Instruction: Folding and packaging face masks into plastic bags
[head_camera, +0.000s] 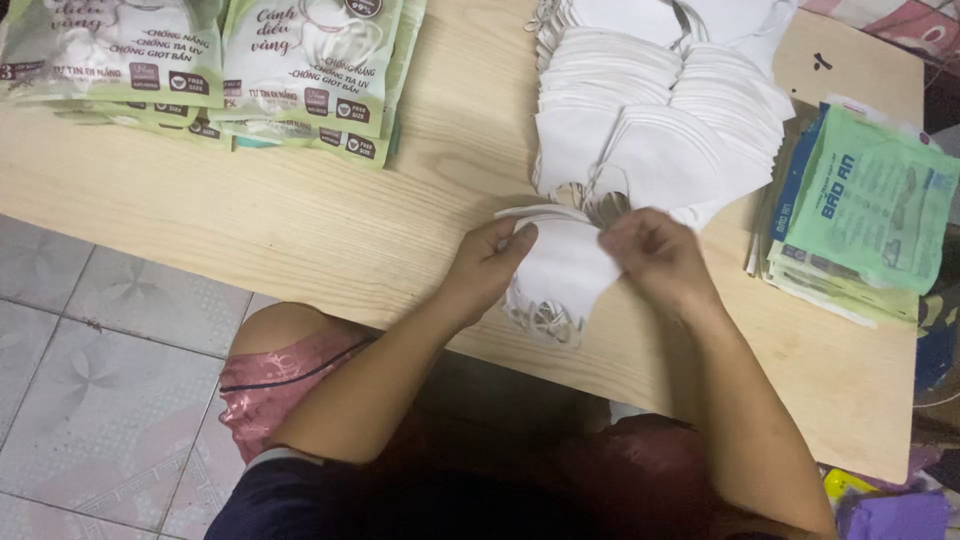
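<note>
Head view, centre of the frame: I grip a small stack of white face masks (560, 270) between both hands, my left hand (490, 265) pinching its left edge and my right hand (655, 255) its upper right. Just above lies a fanned pile of white masks (650, 110) on the wooden table (300, 220). Green packets (870, 200) sit right, printed pouches (300, 70) upper left.

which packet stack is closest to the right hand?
The green packet stack at the table's right edge, beside the right hand. The other packets lie far-left.
</note>
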